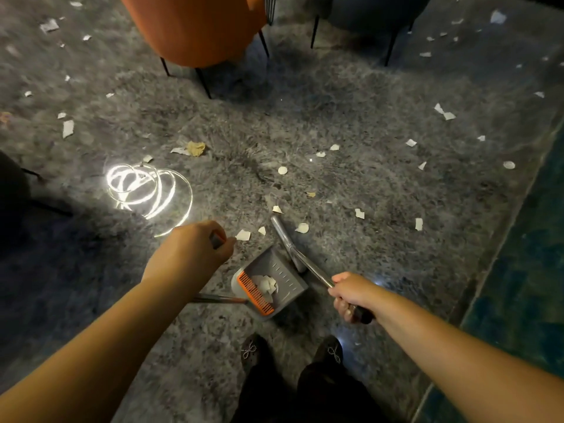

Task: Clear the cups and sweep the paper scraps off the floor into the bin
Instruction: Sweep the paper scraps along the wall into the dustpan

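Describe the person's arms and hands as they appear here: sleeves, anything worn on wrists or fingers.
Both forearms are bare from the frame's lower edge up to the wrists; no sleeve shows on either. The left hand and the right hand wear no glove, and no watch, bracelet or ring can be made out, though the light is dim. Lower down, dark trousers and dark shoes with small sparkly bows are visible.

A shaggy grey rug point(351, 96) covers the floor, strewn with white paper scraps point(444, 112) ahead of both grips. A grey dustpan point(283, 271) rests between the grips; a glowing light strip point(146, 190) coils beyond the left grip, before an orange chair point(195, 29).
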`<action>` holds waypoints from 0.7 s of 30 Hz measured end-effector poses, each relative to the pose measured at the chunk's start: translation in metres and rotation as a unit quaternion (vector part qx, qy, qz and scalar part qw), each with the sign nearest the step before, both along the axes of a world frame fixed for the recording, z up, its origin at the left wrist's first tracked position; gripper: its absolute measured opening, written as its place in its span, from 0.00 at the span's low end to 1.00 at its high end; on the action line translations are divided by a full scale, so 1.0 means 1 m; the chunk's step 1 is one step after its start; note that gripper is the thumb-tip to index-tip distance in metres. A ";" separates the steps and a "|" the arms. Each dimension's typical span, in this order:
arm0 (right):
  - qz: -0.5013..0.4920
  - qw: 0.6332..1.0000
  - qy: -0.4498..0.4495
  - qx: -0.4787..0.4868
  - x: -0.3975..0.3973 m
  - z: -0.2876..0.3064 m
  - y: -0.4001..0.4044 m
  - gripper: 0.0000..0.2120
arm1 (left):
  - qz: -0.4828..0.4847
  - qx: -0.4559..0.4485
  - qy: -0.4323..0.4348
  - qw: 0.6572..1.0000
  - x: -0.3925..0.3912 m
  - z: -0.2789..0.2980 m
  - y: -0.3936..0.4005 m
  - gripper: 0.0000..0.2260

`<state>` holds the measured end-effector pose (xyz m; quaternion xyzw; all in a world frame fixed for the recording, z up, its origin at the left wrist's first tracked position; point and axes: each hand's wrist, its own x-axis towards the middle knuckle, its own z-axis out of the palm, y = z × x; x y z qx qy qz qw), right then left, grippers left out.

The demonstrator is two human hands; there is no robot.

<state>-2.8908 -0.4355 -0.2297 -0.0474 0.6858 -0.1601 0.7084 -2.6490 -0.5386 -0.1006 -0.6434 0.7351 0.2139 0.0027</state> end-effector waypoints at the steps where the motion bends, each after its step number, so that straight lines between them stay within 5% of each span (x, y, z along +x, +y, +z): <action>1: -0.002 1.000 0.003 -0.001 0.004 0.002 -0.002 0.12 | 0.009 -0.001 -0.001 1.000 0.009 0.001 -0.001 0.08; 21: 0.003 0.990 0.138 0.006 0.043 -0.020 -0.084 0.20 | 0.056 0.028 -0.022 0.998 0.142 -0.027 -0.052 0.09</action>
